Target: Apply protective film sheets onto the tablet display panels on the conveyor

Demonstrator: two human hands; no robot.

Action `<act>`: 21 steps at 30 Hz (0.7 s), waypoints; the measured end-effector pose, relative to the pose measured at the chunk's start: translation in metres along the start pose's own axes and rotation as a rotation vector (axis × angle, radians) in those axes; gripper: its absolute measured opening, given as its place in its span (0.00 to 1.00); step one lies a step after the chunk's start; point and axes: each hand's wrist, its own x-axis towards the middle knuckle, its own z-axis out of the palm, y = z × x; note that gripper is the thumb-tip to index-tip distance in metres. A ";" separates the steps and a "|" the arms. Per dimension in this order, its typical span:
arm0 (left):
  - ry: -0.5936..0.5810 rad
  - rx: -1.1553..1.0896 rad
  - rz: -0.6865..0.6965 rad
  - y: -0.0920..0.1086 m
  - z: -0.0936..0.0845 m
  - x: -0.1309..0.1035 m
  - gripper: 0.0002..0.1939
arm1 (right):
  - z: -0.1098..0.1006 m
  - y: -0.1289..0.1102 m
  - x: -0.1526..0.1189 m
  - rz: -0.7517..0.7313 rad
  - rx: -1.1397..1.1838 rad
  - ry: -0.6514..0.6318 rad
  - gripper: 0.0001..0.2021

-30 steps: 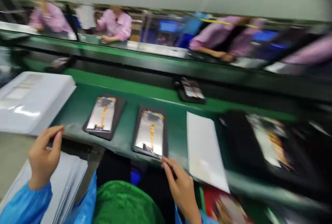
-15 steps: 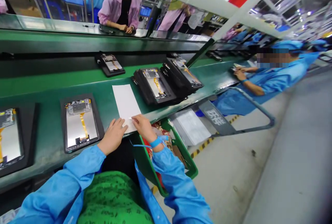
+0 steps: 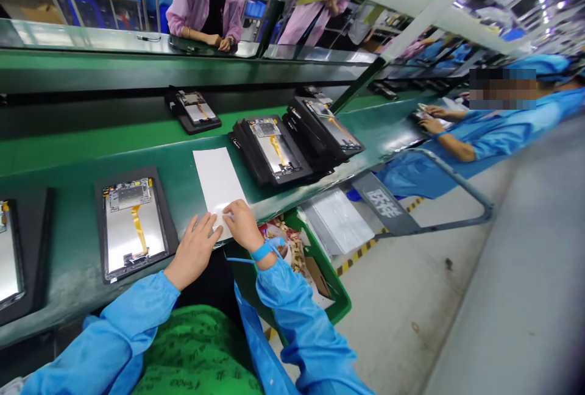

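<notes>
A white sheet (image 3: 218, 177) lies on the green bench, its near end by the bench edge. My left hand (image 3: 194, 250) rests at the sheet's lower left corner with its fingers spread. At the sheet's near end my right hand (image 3: 243, 224) has thumb and index finger pinched together; what is between them is too small to name. Left of the sheet, an opened tablet (image 3: 134, 224) with an orange ribbon cable lies on a black pad. To the right of the sheet sits a stack of black pads with another opened tablet (image 3: 276, 150) on top.
A second stack (image 3: 336, 127) stands further right, and another tablet (image 3: 196, 107) lies on the belt behind. Below the bench edge is a green bin (image 3: 338, 306) with scraps. A grey cart (image 3: 381, 203) and a co-worker in blue (image 3: 489, 139) are at the right.
My right hand has shifted slightly left along the sheet's near end. My left hand stays beside the sheet. The whole view has moved a little.
</notes>
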 end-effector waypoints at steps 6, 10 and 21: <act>0.003 -0.001 0.001 0.001 -0.001 -0.001 0.25 | 0.000 -0.005 -0.002 0.002 0.012 0.033 0.09; 0.007 -0.005 0.000 0.001 -0.002 -0.001 0.25 | -0.001 -0.007 -0.003 0.001 0.026 0.045 0.08; 0.045 -0.075 -0.024 0.002 0.002 -0.001 0.26 | 0.004 -0.007 -0.019 -0.086 0.078 0.141 0.12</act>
